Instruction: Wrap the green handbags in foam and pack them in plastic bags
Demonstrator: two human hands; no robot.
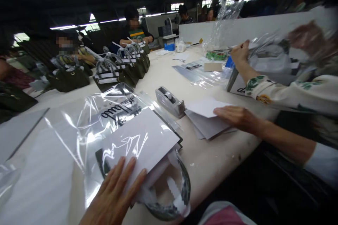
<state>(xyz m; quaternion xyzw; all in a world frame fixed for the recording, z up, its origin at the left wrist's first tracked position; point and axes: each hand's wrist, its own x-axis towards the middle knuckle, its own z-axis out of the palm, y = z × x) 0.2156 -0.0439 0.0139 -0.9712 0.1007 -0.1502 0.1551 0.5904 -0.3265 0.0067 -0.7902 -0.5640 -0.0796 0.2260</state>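
Left hand (116,186) lay palm down, fingers a little spread, fingertips on a white card (148,130) at the near edge of the worktop (155,72). Glare streaked the card; clear film seemed to cover it, though the layering was hard to read. Beneath the card was a dark green handbag (99,161), lying flat, mostly hidden, its wrapped handle (186,182) looping out toward the wearer, a white strip (174,191) within the loop. A clear plastic bag (76,137) with black script spread around and beyond the handbag.

Right hand (237,117) pinched the edge of the top sheet in a small pile of white sheets (208,123), right of the handbag; thumb placement could not be made out. The pile sat just beside a tape dispenser (170,102).

Farther right, a co-worker in a floral sleeve (266,89) held a raised hand (240,54) near another bag (232,81) with black lettering. Flat clear sleeves (188,74) lay beyond the dispenser, a beige card (212,67) on them. Left of these, upright dark green handbags (113,81) stood in a row, handles wrapped. Other people sat behind, toward the far end.
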